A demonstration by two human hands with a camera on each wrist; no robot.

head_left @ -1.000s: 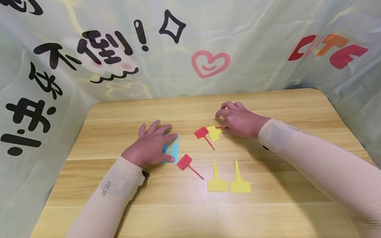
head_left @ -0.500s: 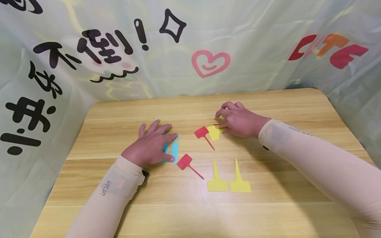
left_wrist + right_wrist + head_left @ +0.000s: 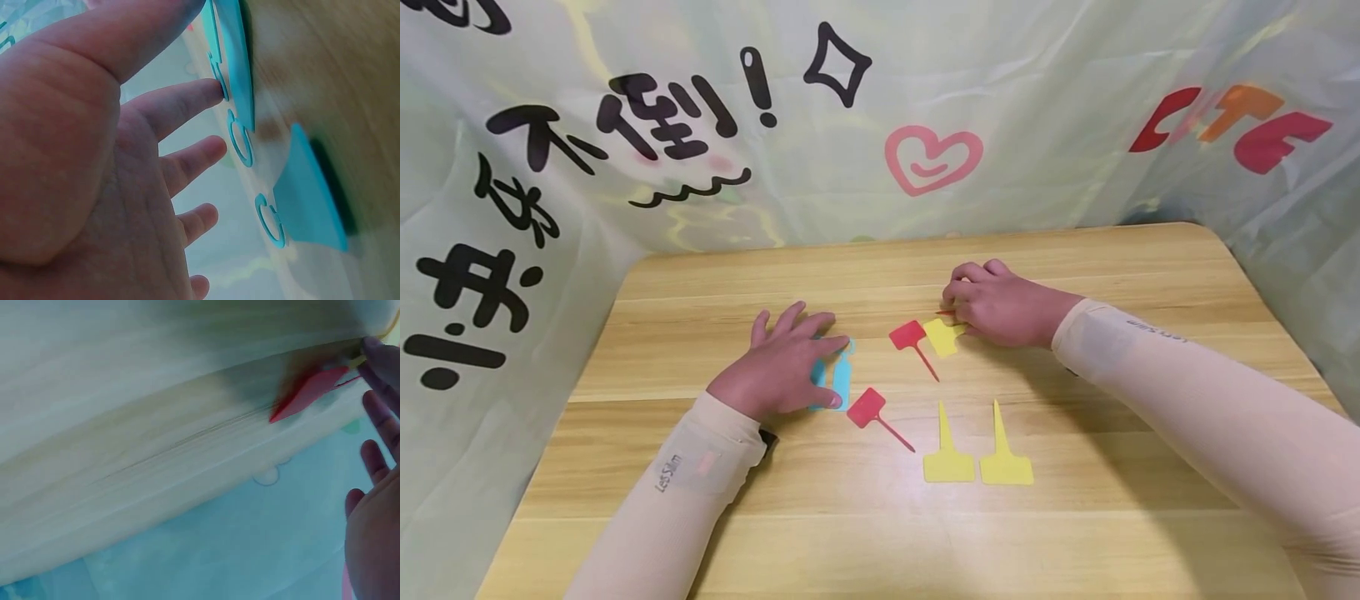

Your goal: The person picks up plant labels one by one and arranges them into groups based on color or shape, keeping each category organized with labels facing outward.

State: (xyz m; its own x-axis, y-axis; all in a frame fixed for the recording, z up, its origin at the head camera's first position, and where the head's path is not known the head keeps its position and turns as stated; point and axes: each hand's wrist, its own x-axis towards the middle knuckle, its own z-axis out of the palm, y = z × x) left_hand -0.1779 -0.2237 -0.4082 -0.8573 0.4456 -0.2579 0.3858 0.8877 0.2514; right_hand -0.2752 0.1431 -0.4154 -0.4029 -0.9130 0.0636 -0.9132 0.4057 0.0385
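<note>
My left hand [image 3: 775, 367] lies spread over blue tags [image 3: 842, 382], its thumb resting on the lower end of one. The left wrist view shows more blue tags [image 3: 306, 194] with ring-shaped hooks on the wood under the fingers. At the back my right hand [image 3: 1003, 304] curls over a red T-shaped plant label [image 3: 309, 394], whose stem tip pokes out left of the fingers. Thumb and forefinger are right by that stem; I cannot tell if they pinch it. Partly under the thumb is a yellow plant label [image 3: 942, 336], beside another red label [image 3: 907, 334].
Between the hands and the near edge, a third red label [image 3: 868, 406] lies slanted. Two yellow labels [image 3: 949, 467] stand side by side on the wooden table [image 3: 820, 542], stems pointing away. Printed cloth [image 3: 1045, 167] hangs behind and at both sides.
The right fingers have curled in slightly and drawn left. The red label's stem under them has turned a little, and the yellow label beside it has tilted slightly. The left hand has stayed put.
</note>
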